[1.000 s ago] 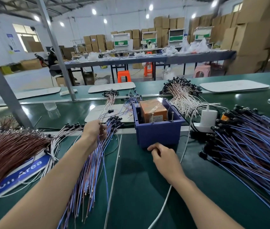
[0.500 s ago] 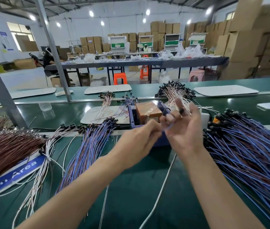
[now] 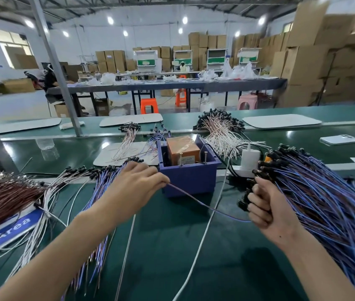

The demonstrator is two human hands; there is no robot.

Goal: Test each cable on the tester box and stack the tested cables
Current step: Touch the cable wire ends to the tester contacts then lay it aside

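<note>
A purple tester box (image 3: pixel 190 178) with an orange unit (image 3: pixel 183 149) inside stands mid-table. My left hand (image 3: pixel 138 184) pinches one end of a thin blue-and-brown cable (image 3: pixel 196 202) just left of the box. The cable sags across to my right hand (image 3: pixel 263 206), which grips its black-plug end at the left edge of the big pile of blue cables (image 3: pixel 324 198). A stack of blue cables (image 3: pixel 98 192) lies under my left forearm.
Brown cables (image 3: pixel 2 196) and white cables (image 3: pixel 41 213) lie at the left over a blue sign. A white charger on a power strip (image 3: pixel 249 158) sits right of the box, its white cord (image 3: pixel 200 246) running toward me. A phone (image 3: pixel 339 140) lies far right.
My hands were together in front of the box holding a cable. They have drawn apart, the left toward the stack, the right down to the blue pile, with a cable stretched between them.
</note>
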